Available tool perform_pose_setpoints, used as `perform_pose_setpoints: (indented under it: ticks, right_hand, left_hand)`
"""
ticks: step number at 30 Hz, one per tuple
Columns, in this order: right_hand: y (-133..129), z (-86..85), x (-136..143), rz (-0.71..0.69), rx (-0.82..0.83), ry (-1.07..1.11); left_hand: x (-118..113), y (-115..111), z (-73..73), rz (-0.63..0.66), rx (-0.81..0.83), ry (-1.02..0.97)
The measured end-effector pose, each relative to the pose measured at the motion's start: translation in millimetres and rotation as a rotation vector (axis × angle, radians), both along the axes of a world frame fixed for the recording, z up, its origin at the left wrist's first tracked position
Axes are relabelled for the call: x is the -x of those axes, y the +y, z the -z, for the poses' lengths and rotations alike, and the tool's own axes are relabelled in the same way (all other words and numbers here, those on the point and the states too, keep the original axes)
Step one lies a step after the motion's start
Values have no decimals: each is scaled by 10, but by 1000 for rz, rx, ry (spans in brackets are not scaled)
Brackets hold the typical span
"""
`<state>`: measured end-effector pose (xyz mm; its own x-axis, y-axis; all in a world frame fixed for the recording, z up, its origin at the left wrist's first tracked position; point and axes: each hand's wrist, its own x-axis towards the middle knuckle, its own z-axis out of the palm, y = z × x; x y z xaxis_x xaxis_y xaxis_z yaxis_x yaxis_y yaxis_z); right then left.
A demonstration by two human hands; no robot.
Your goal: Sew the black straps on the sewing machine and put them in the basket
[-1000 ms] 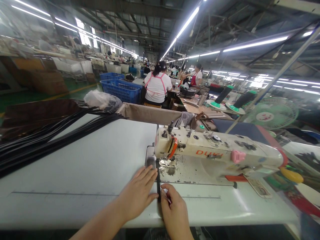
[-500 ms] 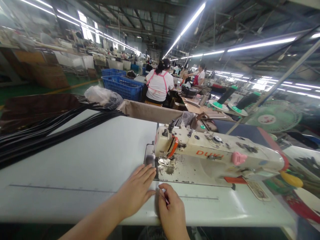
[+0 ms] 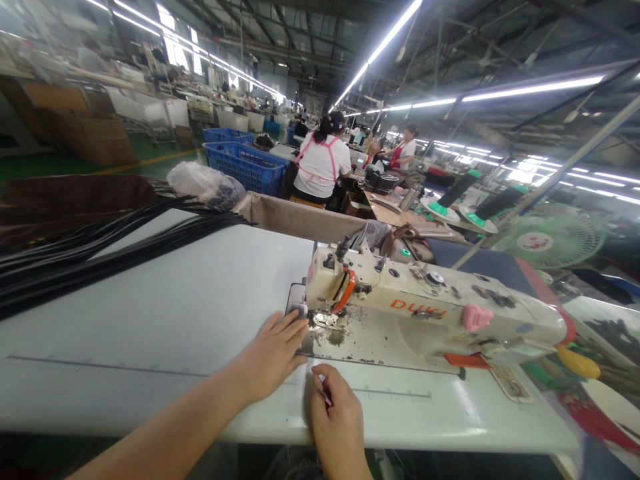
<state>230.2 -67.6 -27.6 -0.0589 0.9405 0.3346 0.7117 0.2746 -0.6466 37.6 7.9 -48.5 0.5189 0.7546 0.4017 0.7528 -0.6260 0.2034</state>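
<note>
My left hand [image 3: 273,353] lies flat with fingers stretched on the table, its fingertips beside the presser foot [image 3: 323,320] of a white sewing machine [image 3: 400,303]. My right hand [image 3: 340,417] rests on the table near the front edge, just right of the left hand. Its fingers are curled, and a small pale sliver shows between thumb and forefinger, too small to name. Under the left fingers, near the metal slide plate [image 3: 297,298], the surface is hidden.
Long black strips [image 3: 125,267] lie across the table's left side, by a clear plastic bag [image 3: 203,183]. A ruler scale [image 3: 100,365] runs along the front. Behind stand blue crates [image 3: 245,167] and a seated co-worker [image 3: 324,163]. Thread cones [image 3: 457,190] and a green fan [image 3: 550,240] are at right.
My left hand has slid slightly forward, its fingertips closer to the presser foot. My right hand keeps nearly the same place and curl. The view has shifted a little.
</note>
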Motion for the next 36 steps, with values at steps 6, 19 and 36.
perform_pose_setpoints:
  ticks: [6,19,36]
  right_hand:
    - [3,14,-11,-16,-15,-11]
    - [7,-54,-3,-34,-49,-32]
    - [-18,12,-10,-23,-61,0]
  left_hand:
    - [-34,56,-43,-56,37,21]
    - [-50,81,-60,-74,59,-14]
    - [-29,1096,-187,103,132,-177]
